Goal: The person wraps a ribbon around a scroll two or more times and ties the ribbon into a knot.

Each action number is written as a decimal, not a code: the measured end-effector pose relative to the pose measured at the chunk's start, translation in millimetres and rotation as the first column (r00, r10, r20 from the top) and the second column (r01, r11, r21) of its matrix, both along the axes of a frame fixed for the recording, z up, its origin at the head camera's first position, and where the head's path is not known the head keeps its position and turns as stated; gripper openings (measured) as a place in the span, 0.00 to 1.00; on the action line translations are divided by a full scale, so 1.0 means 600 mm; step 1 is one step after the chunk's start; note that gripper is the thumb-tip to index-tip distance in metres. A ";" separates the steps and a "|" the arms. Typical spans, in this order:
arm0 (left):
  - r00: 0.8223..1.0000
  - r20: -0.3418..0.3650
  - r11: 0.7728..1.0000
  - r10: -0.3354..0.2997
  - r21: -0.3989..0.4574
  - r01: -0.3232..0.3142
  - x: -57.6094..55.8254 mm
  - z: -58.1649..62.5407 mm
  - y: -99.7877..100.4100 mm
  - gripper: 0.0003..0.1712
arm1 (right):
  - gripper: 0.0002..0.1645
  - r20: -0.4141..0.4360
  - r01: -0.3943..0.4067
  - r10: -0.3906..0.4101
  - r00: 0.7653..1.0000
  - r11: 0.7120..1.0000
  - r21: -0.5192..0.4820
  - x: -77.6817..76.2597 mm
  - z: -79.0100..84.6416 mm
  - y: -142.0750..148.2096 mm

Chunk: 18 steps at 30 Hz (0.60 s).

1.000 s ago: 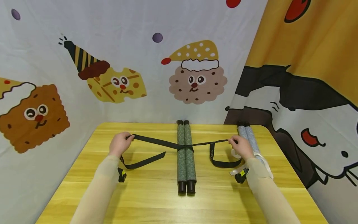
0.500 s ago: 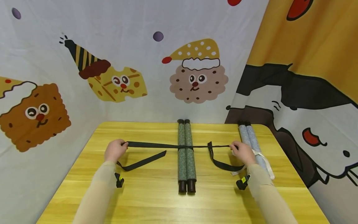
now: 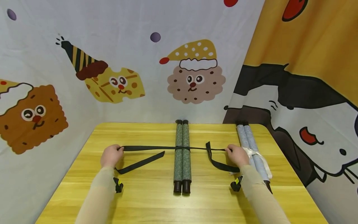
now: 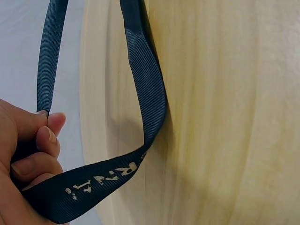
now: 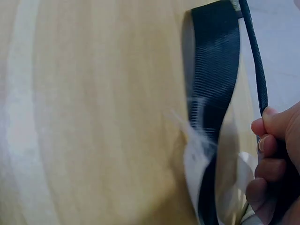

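Two green patterned rolls with dark end caps, like a scroll (image 3: 182, 166), lie side by side on the table, bound at mid-length by a black ribbon (image 3: 151, 147). My left hand (image 3: 110, 156) pinches the ribbon to the left, and its loose tail hangs below the palm, curving back over the tabletop; pale lettering shows on it in the left wrist view. On the other side my right hand (image 3: 237, 155) pinches the ribbon's narrow, folded part, with another loose tail looping beneath. Between the hands the ribbon runs taut and nearly level across the rolls. The knot itself is too small to make out.
Light blue rolls (image 3: 253, 140) tied with a white ribbon (image 3: 264, 163) lie at the right, partly behind my right hand and forearm. The wooden table (image 3: 151, 205) ends at the back against a printed cloth (image 3: 126, 37). A small black device sits at each wrist.
Both hands have come down toward the tabletop, and the left has shifted outward. The ribbon went from sloping on the left side to nearly straight. Both hands keep their pinch.
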<state>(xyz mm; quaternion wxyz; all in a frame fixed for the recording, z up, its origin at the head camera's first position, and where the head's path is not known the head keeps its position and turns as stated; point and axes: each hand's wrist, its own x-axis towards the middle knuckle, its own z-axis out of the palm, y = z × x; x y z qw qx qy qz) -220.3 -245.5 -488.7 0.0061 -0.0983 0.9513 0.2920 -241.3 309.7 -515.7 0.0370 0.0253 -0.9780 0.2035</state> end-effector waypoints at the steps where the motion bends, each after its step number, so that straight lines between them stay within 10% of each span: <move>1: 1.000 0.004 1.000 0.002 -0.004 -0.002 0.000 0.000 0.000 0.20 | 0.09 0.007 0.001 -0.001 1.000 1.000 0.000 0.000 -0.003 0.000; 18: 0.999 0.036 0.999 0.001 -0.048 0.000 -0.005 -0.023 0.003 0.23 | 0.10 0.043 0.018 -0.017 0.999 1.000 -0.025 0.003 -0.029 -0.002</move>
